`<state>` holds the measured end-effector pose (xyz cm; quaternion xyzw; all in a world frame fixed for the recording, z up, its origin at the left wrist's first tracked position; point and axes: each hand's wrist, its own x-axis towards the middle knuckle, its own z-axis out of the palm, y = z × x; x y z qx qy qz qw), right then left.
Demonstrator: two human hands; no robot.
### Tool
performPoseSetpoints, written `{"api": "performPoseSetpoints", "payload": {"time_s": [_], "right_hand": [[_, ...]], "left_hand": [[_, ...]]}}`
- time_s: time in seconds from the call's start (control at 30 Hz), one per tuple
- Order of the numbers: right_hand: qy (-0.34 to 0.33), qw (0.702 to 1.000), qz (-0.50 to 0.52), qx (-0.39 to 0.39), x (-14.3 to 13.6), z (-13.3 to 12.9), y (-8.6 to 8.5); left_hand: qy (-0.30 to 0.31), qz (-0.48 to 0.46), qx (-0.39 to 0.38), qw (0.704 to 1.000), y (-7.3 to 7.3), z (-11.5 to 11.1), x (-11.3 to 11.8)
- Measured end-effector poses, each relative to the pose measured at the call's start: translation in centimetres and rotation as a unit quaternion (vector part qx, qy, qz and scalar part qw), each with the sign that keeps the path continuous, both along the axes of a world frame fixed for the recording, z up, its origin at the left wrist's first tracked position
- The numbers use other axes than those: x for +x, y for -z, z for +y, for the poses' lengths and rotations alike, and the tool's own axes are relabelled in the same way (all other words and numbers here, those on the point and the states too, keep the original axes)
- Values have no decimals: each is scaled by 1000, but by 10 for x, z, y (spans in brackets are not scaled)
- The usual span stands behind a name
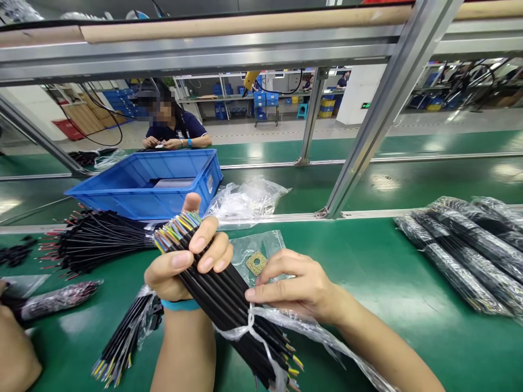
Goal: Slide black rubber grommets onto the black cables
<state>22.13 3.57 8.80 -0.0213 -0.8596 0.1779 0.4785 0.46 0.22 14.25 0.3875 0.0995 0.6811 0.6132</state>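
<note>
A thick bundle of black cables (pixel 220 291) with multicoloured wire ends slants across the middle of the view. My left hand (pixel 190 253) is wrapped round its upper end, just below the coloured tips. Lower down, clear plastic wrap (pixel 250 326) is knotted round the bundle, and a long strip of it trails to the lower right. My right hand (pixel 292 283) is closed beside the knot, its fingertips at the cables and the plastic; whatever lies between those fingers is hidden. Behind it, a square tan piece with a round hole (pixel 256 263) rests on a clear bag.
Wrapped cable bundles (pixel 461 256) lie at right on the green table (pixel 363 261). Loose black cables (pixel 102 239) and a smaller bundle (pixel 126 332) lie left. Beyond are a blue bin (pixel 163 204), crumpled plastic (pixel 247 201), metal posts and a seated person (pixel 180 128). Another person's arm enters lower left.
</note>
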Motion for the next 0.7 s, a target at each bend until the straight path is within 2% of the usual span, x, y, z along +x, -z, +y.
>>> {"api": "performPoseSetpoints", "payload": {"time_s": [0.13, 0.2, 0.27, 0.3, 0.37, 0.43, 0.47, 0.53, 0.57, 0.6, 0.63, 0.7], "right_hand": [[45, 995, -1, 88, -5, -7, 7], [76, 993, 1, 87, -8, -8, 10], [112, 993, 14, 26, -13, -6, 13], [124, 992, 19, -29, -15, -4, 15], [117, 975, 27, -188, -20, 1, 17], [57, 924, 54, -375, -24, 4, 19], [10, 882, 79, -465, -26, 5, 19], [-84, 777, 132, -609, -31, 4, 21], [-119, 729, 154, -656, -34, 3, 21], [-140, 694, 168, -686, -37, 2, 23], [-151, 676, 171, -701, -40, 0, 25], [-149, 680, 162, -699, -47, -2, 30]], "left_hand": [[16, 5, 9, 1000, 2, 1, 2], [29, -1, 10, 1000, 4, 1, 5], [44, -13, 20, 999, 6, 0, 9], [53, -24, 29, 998, 7, 0, 11], [78, -43, 43, 995, 9, -2, 15], [102, -57, 59, 991, 10, -2, 16], [107, -62, 66, 990, 10, -2, 17], [101, -72, 82, 989, 10, -3, 18], [89, -80, 87, 989, 10, -3, 19], [74, -86, 84, 990, 10, -3, 19], [61, -90, 74, 991, 10, -3, 19], [39, -99, 48, 993, 11, -3, 15]]}}
